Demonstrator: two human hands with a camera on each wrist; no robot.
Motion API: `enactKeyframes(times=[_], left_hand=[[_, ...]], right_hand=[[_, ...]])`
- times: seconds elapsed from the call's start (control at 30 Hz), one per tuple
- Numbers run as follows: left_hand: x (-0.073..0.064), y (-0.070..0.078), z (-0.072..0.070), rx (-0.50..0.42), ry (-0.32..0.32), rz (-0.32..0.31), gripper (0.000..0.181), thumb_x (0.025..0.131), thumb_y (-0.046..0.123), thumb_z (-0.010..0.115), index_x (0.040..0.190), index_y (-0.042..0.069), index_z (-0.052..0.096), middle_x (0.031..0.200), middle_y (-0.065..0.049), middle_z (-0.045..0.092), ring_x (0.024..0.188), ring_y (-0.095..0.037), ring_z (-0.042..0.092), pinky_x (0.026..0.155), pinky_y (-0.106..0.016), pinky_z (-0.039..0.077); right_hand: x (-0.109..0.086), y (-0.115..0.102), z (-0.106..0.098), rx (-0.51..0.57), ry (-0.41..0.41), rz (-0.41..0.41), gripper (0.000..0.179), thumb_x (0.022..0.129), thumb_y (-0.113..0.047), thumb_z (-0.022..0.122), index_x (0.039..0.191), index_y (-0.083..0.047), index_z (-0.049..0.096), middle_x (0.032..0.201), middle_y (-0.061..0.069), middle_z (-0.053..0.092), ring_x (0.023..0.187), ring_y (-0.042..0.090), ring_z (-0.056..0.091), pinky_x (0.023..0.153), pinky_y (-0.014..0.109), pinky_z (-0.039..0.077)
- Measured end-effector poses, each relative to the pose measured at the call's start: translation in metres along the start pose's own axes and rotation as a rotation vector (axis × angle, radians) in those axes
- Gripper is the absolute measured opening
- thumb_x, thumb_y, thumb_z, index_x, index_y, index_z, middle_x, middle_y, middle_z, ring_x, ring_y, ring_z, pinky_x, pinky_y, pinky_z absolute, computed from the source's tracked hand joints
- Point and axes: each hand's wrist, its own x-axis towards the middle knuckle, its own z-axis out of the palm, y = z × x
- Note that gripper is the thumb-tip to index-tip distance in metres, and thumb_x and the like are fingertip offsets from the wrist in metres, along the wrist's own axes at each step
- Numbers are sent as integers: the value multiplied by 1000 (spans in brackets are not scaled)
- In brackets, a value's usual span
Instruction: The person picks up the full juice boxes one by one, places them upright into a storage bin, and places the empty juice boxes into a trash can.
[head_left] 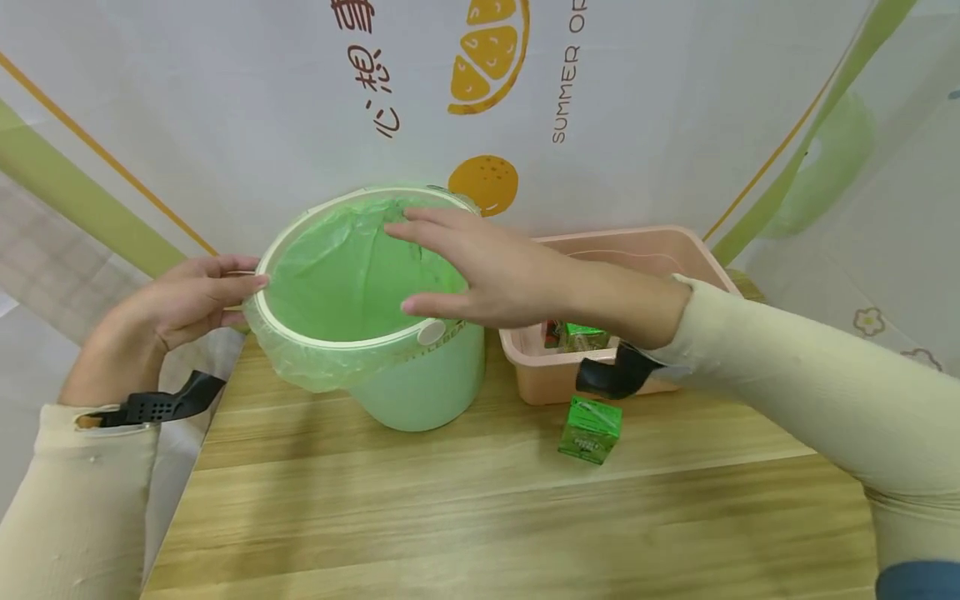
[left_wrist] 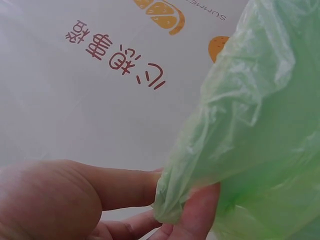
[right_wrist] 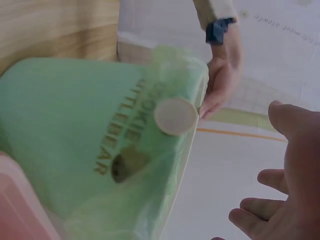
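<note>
A light green trash bin (head_left: 427, 396) with a white rim stands on the table, lined with a thin green garbage bag (head_left: 307, 364) folded over the rim. My left hand (head_left: 187, 296) pinches the bag at the bin's left rim. Between its thumb and fingers, the bag edge (left_wrist: 172, 200) is bunched in the left wrist view. My right hand (head_left: 495, 271) hovers over the bin's right side, fingers spread and holding nothing. In the right wrist view, lettering and a white round handle joint (right_wrist: 176, 116) show on the bin's side.
A pink plastic basket (head_left: 536, 379) to the right holds small packages, one of them a green box (head_left: 587, 336). Another green box (head_left: 590, 431) lies on the wooden table (head_left: 480, 525) in front of it. Behind hangs a white printed curtain (head_left: 247, 108).
</note>
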Motion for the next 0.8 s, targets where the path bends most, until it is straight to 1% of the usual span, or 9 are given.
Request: enactKeyframes(times=[0.1,0.27,0.3,0.33,0.43,0.5,0.57,0.73,0.8], left_hand=[[-1,0,0,-10,2,6,18,106,2,51,124,1,48,103,-3,69,88,-14,70,76,-29,60],[-2,0,-1,-27,2,17,15,105,1,51,116,8,59,102,-3,70,87,-14,70,76,-29,60],[-3,1,0,-23,3,16,15,105,1,52,117,7,58,102,-3,70,87,-14,70,76,-29,60],[-3,1,0,-15,2,15,15,105,2,51,119,6,56,102,-3,70,88,-14,70,76,-29,60],[-2,2,1,-4,4,9,17,106,2,51,123,2,50,103,-2,69,88,-13,70,76,-29,60],[-2,2,1,-1,4,12,17,106,3,51,123,2,50,103,-2,69,88,-13,70,76,-28,60],[-2,2,1,-16,5,17,14,105,2,52,118,6,57,103,-2,70,88,-13,70,76,-28,60],[-2,1,2,-15,7,16,15,105,2,53,113,11,61,102,-2,70,88,-13,70,76,-28,60],[-2,1,2,-4,6,16,14,105,3,53,115,10,60,103,-2,70,89,-13,70,77,-28,60]], right_hand=[[-28,2,7,6,5,-31,76,99,-47,65,159,-15,33,166,9,25,152,23,24,123,39,24],[-74,7,19,7,48,-119,76,96,-40,72,157,-11,37,165,11,28,150,27,29,119,46,32],[-84,7,22,-19,48,-105,77,96,-43,71,159,-15,36,166,8,28,150,24,29,114,51,36],[-93,8,24,-33,44,-95,78,96,-45,71,159,-18,35,166,5,27,151,23,28,113,56,35],[-118,12,32,-29,20,-86,79,96,-46,70,160,-19,33,166,1,26,152,22,26,113,59,34],[-132,17,38,-3,-1,-57,79,96,-47,69,161,-21,32,167,0,25,152,22,27,113,57,35],[-145,23,44,56,-2,-64,78,96,-41,71,160,-17,33,166,2,26,151,25,28,117,48,35],[-176,37,59,57,18,32,73,96,-39,72,159,-23,36,164,-1,32,148,25,35,109,48,45],[-187,42,65,58,35,73,72,95,-39,73,157,-26,39,162,-3,35,146,22,38,108,42,46]])
